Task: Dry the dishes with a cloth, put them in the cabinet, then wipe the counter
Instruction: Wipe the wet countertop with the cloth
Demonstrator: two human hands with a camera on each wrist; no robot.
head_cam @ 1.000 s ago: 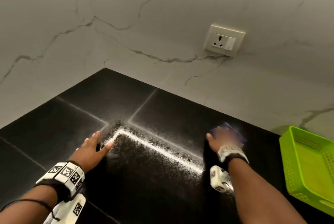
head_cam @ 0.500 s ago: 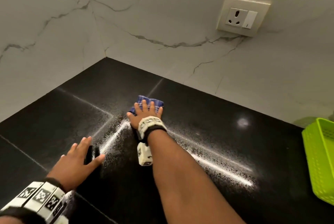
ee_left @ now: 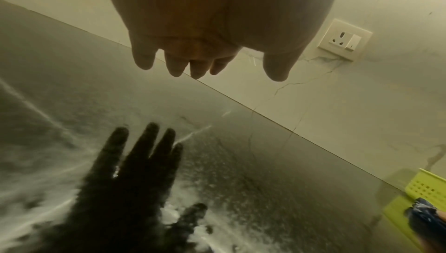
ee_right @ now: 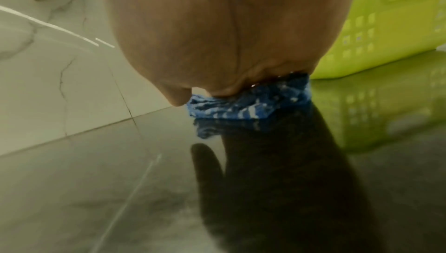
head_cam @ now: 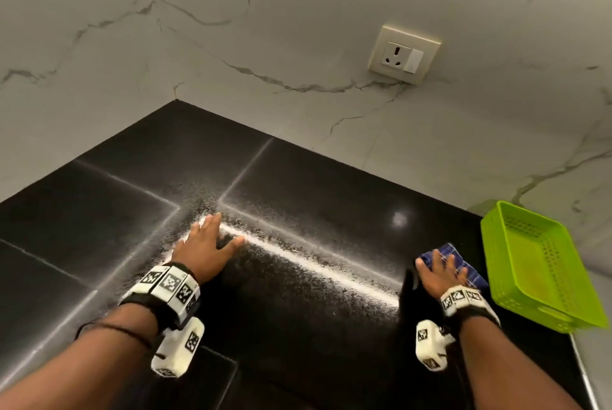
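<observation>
A folded blue checked cloth (head_cam: 458, 262) lies on the glossy black counter (head_cam: 314, 197) at the right, next to the green basket. My right hand (head_cam: 437, 269) presses flat on the cloth (ee_right: 243, 106) with fingers spread straight. My left hand (head_cam: 207, 242) is over the counter's middle with straight, spread fingers; in the left wrist view the left hand (ee_left: 207, 60) hovers just above the surface, its dark reflection below it. No dishes are in sight.
A lime green perforated plastic basket (head_cam: 543, 264) stands at the counter's right end, touching distance from the cloth. White marble walls meet in a corner at the back, with a socket plate (head_cam: 402, 53) on the right wall. Bright streaks of light reflect across the counter.
My right hand has swept the cloth from the middle of the counter to the right end beside the basket. The left hand has shifted slightly forward and right.
</observation>
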